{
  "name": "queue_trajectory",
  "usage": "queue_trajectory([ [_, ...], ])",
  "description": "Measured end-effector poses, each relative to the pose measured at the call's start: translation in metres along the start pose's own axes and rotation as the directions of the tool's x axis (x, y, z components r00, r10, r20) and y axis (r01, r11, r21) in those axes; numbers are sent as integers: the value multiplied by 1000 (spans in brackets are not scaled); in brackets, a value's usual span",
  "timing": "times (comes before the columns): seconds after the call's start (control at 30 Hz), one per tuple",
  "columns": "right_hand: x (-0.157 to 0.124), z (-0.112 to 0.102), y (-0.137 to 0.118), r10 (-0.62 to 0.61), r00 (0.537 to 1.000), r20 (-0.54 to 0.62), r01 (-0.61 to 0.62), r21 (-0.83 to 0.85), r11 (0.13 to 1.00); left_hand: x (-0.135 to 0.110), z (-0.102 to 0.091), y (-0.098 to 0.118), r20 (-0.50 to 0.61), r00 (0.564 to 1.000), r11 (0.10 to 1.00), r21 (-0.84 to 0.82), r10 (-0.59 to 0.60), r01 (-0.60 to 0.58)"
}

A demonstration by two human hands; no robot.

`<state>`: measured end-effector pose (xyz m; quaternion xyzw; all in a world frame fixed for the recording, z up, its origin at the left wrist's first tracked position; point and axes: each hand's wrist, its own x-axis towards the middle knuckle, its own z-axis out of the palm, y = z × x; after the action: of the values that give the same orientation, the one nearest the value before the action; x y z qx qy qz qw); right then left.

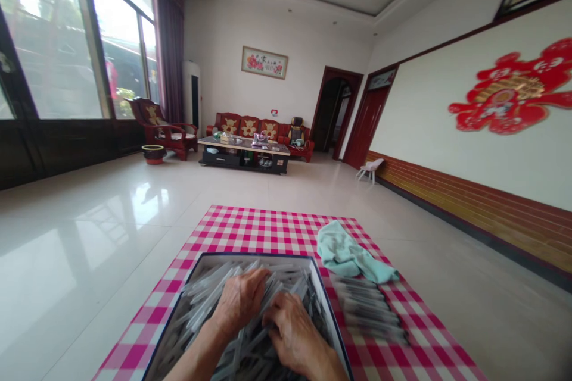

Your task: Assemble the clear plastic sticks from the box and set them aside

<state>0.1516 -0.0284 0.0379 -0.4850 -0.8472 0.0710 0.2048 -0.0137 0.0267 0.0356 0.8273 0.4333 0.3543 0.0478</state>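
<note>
Touching jumbled translucent plastic strips

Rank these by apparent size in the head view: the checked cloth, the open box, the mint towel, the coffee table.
Largest to smallest:
1. Checked cloth
2. Open box
3. Mint towel and coffee table: these look about alike, and the table's distance makes ranking them unsure.

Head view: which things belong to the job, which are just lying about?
Job: left hand, right hand, clear plastic packets, dark-rimmed cardboard box, row of packets.
Lying about: crumpled mint-green towel, pink-and-white checked cloth, red wooden sofa.
</note>
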Motion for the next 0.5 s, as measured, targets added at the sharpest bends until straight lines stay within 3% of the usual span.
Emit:
queue_trajectory([
  [0.27,-4,-15,4,80,995,-67,-59,271,961,-4,-2,1,-69,998,993,-114,-14,6],
  [0.5,2,-23,4,149,971,-189,-62,403,913,-6,-9,11,62,997,992,-122,41,-33],
])
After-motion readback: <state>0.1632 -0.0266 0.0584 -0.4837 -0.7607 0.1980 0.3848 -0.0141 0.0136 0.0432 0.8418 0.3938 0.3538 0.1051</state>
